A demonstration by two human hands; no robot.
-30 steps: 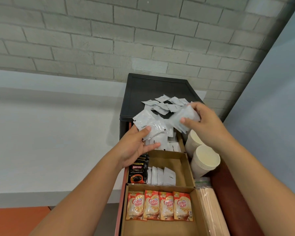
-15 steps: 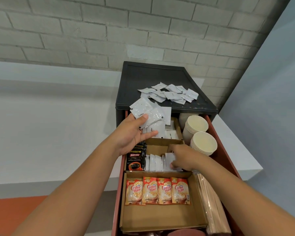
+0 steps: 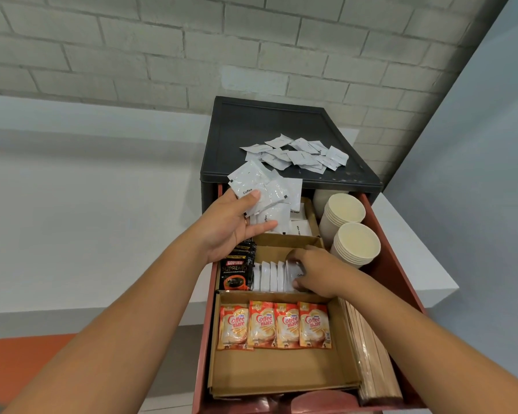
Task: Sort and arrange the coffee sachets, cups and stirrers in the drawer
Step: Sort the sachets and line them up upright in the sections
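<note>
Now the right hand, which a second ago was up beside the left with a bunch of white packets, is working low in the middle compartment of the drawer. Its fingers are curling round the end sachet of the upright row of white sachets, just beside the black coffee sachets. The left hand is pinching a fan of white sachets above the back compartment. A loose pile is lying on the cabinet top. Creamer sachets are lying four abreast in front, cups are standing in two stacks, and stirrers are lying along the right wall. Filing seems to be progressing, with the fan and pile probably still waiting.
</note>
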